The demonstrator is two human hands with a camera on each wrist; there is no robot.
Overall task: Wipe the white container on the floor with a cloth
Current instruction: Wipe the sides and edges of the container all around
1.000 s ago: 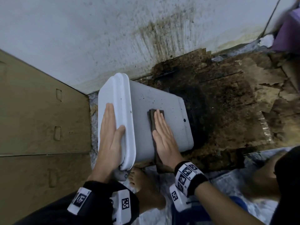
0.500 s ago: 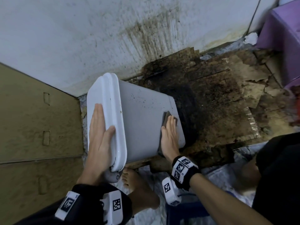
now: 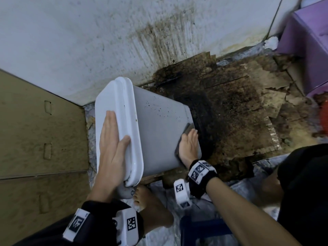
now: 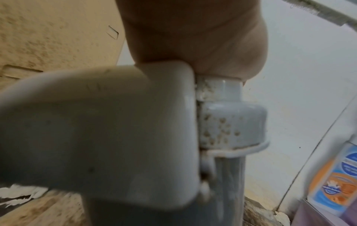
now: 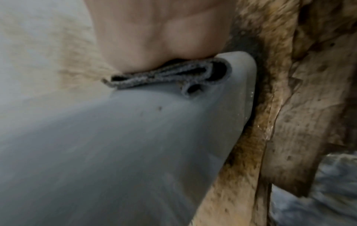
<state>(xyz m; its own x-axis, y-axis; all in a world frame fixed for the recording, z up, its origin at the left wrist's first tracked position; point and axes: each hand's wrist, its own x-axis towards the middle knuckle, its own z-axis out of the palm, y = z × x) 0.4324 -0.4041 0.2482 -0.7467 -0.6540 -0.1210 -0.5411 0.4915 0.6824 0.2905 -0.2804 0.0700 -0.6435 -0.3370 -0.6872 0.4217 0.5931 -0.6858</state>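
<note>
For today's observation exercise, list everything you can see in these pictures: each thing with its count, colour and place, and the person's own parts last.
white container: one, white lid with grey side, tilted on the floor by the wall.
cloth: one, dark grey, folded, pressed on the container's side near its bottom edge.
cardboard: several torn sheets, brown with dark stains, on the floor right of the container.
wall: one, white with a brown stain, behind the container.
panel: one, tan, to the left.
purple box: one, purple, top right corner.
label: one, orange and blue, lower right of the left wrist view.
foot: one, bare, below the container.
left hand: flat on the lid.
right hand: flat on the cloth.
</note>
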